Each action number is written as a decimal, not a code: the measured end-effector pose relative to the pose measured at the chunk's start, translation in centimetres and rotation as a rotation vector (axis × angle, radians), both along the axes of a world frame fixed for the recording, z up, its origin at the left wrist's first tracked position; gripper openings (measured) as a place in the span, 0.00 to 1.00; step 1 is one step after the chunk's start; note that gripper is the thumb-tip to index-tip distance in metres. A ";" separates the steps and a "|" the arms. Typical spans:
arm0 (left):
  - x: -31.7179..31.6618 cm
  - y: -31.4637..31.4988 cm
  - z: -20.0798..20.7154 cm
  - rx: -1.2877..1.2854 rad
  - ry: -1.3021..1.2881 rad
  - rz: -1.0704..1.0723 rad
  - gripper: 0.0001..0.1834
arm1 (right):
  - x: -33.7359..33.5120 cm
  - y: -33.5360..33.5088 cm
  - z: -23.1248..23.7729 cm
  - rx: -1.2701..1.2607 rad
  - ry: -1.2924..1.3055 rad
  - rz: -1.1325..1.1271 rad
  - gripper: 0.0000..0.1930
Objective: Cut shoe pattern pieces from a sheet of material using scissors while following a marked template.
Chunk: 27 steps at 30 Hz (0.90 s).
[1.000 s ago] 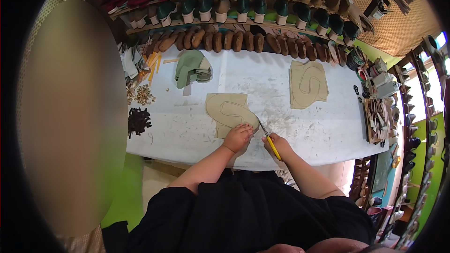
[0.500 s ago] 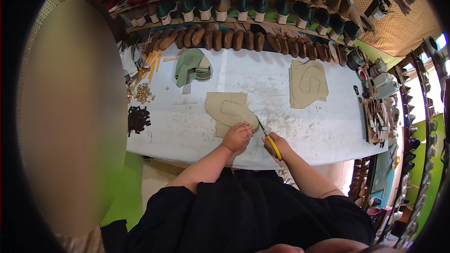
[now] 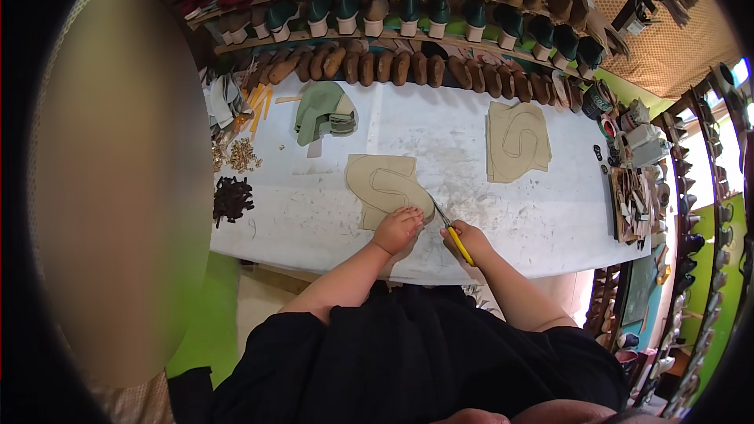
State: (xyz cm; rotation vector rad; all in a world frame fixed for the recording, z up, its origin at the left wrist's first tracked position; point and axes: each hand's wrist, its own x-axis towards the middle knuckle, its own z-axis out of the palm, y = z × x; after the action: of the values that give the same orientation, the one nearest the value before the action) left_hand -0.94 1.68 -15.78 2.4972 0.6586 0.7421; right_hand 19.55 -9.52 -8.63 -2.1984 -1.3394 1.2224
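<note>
A beige sheet of flat, leather-like material (image 3: pixel 390 180), marked with a curving outline, lies near the front middle of the table. My left hand (image 3: pixel 399 228) holds its lower right part, fingers together on top; the thumb is hidden. My right hand (image 3: pixel 465 242) is closed around the yellow handles of a pair of scissors (image 3: pixel 461 245). Their blades point up and left, against the rounded right edge of the sheet. Farther right lies a second stack of beige sheets (image 3: pixel 518 141) with a similar outline. Green cut pieces (image 3: pixel 320 110) are piled at the far left.
The white table (image 3: pixel 314 196) carries small gold-coloured bits (image 3: pixel 243 157) and dark strips (image 3: pixel 233 198) at its left. Shoe lasts (image 3: pixel 400 71) line the back, below a shelf of green heeled shoes (image 3: pixel 410 14). A stack of scraps (image 3: pixel 631 204) stands at the right edge.
Both hands, the sheet and the scissors keep nearly the same places. The scissors' handles look slightly shifted in my right hand, and the whole view has moved a little.
</note>
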 end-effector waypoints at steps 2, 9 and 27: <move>0.0 0.0 0.2 -0.012 0.006 -0.003 0.12 | 0.0 0.0 0.2 0.006 -0.028 0.011 0.27; 0.1 -0.2 0.6 0.018 0.005 0.007 0.11 | 0.3 -0.2 0.9 -0.012 0.067 -0.040 0.29; 0.2 -0.2 0.8 0.009 -0.060 0.029 0.09 | 0.3 -0.4 3.5 -0.156 0.397 -0.072 0.31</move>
State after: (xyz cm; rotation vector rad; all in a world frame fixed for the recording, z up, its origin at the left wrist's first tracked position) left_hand -0.71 1.50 -15.02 2.4683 0.6734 0.8290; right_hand 19.90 -9.95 -5.10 -1.9385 -1.0275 1.6747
